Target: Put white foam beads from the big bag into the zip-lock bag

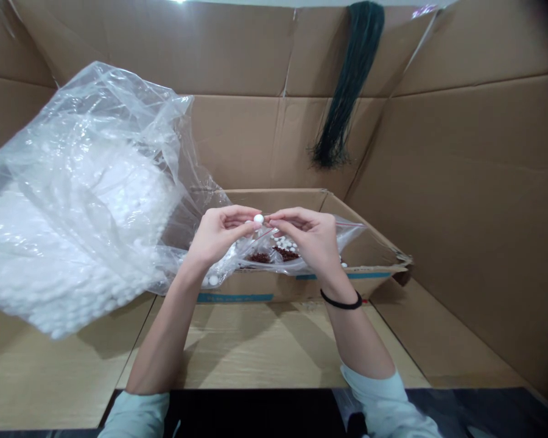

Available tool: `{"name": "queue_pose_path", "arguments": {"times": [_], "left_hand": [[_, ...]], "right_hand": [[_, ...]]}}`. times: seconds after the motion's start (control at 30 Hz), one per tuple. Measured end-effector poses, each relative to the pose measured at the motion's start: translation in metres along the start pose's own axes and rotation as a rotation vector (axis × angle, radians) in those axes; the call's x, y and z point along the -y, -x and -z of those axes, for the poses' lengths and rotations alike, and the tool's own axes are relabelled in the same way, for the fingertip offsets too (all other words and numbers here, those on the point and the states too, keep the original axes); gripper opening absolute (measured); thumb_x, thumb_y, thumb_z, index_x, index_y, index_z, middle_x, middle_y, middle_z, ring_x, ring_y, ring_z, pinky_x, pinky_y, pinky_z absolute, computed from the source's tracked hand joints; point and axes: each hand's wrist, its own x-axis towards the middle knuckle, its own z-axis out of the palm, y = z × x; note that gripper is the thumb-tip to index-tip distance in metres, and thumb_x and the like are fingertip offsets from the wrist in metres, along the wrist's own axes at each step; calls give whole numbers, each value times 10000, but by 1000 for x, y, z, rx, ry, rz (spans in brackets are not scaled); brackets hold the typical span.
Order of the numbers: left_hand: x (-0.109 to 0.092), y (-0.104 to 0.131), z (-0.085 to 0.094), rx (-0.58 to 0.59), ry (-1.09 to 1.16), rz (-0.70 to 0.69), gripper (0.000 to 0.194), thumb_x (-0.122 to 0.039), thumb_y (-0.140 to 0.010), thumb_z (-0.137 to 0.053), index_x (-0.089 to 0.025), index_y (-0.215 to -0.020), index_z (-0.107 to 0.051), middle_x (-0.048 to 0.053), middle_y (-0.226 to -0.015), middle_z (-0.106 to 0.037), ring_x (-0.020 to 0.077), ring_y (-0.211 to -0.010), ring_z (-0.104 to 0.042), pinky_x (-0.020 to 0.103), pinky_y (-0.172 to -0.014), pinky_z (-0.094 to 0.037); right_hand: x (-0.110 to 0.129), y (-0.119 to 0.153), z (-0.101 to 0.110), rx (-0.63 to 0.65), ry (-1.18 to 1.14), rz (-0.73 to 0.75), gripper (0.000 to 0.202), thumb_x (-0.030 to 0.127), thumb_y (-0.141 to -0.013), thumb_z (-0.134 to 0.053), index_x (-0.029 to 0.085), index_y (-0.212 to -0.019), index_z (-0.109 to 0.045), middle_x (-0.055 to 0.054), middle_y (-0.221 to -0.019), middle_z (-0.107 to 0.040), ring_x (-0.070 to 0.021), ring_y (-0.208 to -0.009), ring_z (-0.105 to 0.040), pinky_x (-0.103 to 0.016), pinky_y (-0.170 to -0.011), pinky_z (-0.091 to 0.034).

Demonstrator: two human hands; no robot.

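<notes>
Between my two hands, above an open cardboard box (237, 286), is a small white ball (258, 218). My left hand (223, 234) pinches it with thumb and fingertips. My right hand (308, 237) has its thumb and fingers pressed together just right of the ball; what they hold is too small to make out. Below the hands, a clear zip bag (351, 228) lies in the box, with small dark red pieces (285, 253) and little white balls showing. A large clear plastic bag (86, 201) full of white balls stands at the left, its edge reaching into the box.
Tall cardboard walls (475, 182) surround the work area at the back and right. A bundle of dark green strands (354, 79) hangs over the back wall. The wooden table (256, 347) shows in front of the box.
</notes>
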Motion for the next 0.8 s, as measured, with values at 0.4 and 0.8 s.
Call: {"name": "queue_pose_path", "arguments": {"times": [0.4, 0.8], "left_hand": [[4, -2, 0, 17, -142, -81, 341, -383, -753, -642, -204, -1037, -699, 64, -1009, -717, 168, -818, -663, 297, -778, -511], [6, -2, -4, -18, -466, -440, 246, -272, -836, -559, -254, -1044, -690, 25, -1007, -719, 138, -870, -660, 256, -789, -495]], "right_hand": [[-5, -4, 3, 134, -163, -3, 55, 248, -703, -702, 203, -724, -725, -39, -939, -655, -124, -727, -597, -225, -527, -509], [-17, -9, 6, 129, -256, -14, 67, 221, -655, -751, 229, -718, -729, -6, -812, -714, -142, -804, -648, -284, -753, -518]]}}
